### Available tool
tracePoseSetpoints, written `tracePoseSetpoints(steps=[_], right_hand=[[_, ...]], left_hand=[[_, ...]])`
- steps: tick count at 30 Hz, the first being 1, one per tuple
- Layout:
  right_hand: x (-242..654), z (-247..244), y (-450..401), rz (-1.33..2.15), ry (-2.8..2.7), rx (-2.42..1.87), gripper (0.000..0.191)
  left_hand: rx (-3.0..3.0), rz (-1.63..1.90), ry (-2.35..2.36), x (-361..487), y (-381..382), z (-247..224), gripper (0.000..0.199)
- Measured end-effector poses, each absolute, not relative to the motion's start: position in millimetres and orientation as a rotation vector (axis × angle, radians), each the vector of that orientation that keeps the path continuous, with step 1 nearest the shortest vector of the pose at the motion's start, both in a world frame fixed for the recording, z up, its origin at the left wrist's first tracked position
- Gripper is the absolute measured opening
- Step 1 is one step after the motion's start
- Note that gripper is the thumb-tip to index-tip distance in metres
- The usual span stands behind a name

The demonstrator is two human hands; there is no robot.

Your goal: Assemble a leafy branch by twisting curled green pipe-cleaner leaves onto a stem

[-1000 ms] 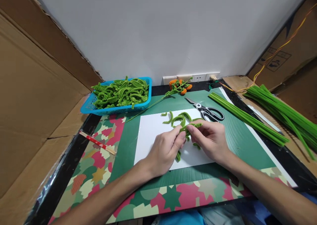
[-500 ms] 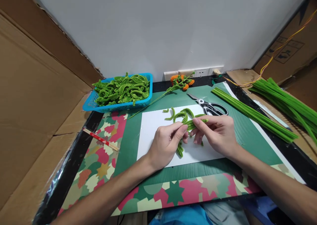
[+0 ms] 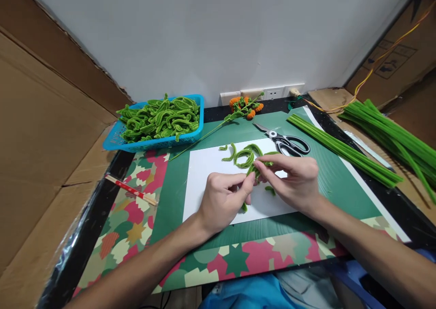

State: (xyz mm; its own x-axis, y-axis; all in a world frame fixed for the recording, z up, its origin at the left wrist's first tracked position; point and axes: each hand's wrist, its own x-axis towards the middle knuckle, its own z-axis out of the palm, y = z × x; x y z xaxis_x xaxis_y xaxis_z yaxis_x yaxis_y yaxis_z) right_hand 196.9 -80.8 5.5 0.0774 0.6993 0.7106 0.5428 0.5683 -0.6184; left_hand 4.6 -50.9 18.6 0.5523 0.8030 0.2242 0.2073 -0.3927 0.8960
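A green fuzzy pipe cleaner piece (image 3: 260, 166) is pinched between both my hands above a white sheet of paper (image 3: 199, 177). My left hand (image 3: 223, 202) closes thumb and fingers on its lower left end. Its upper right part is in the fingertips of my right hand (image 3: 293, 177). Fingers cover much of the piece. Beyond my hands, several curled pipe cleaner pieces (image 3: 244, 158) lie on the paper. One short cut bit (image 3: 270, 190) rests under my right hand. Scissors (image 3: 288, 142) with black and white handles lie behind that hand, blades pointing back left.
A blue basket (image 3: 201, 118) heaped with folded green pipe cleaners stands back left. Beside it lies an orange-flowered stem (image 3: 250, 114). Straight pipe cleaners (image 3: 344, 151) lie to the right, with a larger bundle (image 3: 391, 134) beyond. Chopsticks (image 3: 131, 189) in a red wrapper lie left.
My two hands have drawn closer together, and the pipe cleaner piece between them is tilted and more covered by my fingers. The whole view has shifted slightly.
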Motion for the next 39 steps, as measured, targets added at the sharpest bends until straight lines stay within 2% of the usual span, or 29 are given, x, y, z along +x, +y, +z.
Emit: tracePoseSetpoints(steps=[6,11,14,20,23,26,28,32,37,39], right_hand=[[196,3,-81,-0.109,-1.646,-0.956,0.013],[197,-1,-81,-0.165,-1.641,-0.894,0.022],[200,-2,-81,-0.166,-1.637,-0.964,0.018],[197,5,-84,0.22,-1.539,-1.031,0.015],[197,10,-84,0.568,-1.423,-1.003,0.018],[201,14,-80,0.973,-1.363,-0.912,0.023],[204,15,-77,1.107,-1.348,-0.862,0.026],[208,15,-73,1.06,-1.347,-0.888,0.024],[211,15,-73,0.962,-1.355,-0.941,0.022],[213,15,-74,0.952,-1.355,-0.93,0.021]], left_hand=[[1.808,0.81,0.795,3,-58,18,0.063],[1.767,0.793,0.789,6,-59,21,0.065],[1.742,0.753,0.819,7,-56,24,0.064],[1.658,0.655,0.806,6,-53,24,0.057],[1.532,0.641,0.768,7,-53,23,0.052],[1.367,0.677,0.73,8,-50,22,0.056],[1.31,0.716,0.723,8,-47,21,0.059],[1.364,0.78,0.743,7,-44,20,0.054],[1.507,0.902,0.816,2,-41,16,0.031],[1.585,0.965,0.819,1,-39,15,0.031]])
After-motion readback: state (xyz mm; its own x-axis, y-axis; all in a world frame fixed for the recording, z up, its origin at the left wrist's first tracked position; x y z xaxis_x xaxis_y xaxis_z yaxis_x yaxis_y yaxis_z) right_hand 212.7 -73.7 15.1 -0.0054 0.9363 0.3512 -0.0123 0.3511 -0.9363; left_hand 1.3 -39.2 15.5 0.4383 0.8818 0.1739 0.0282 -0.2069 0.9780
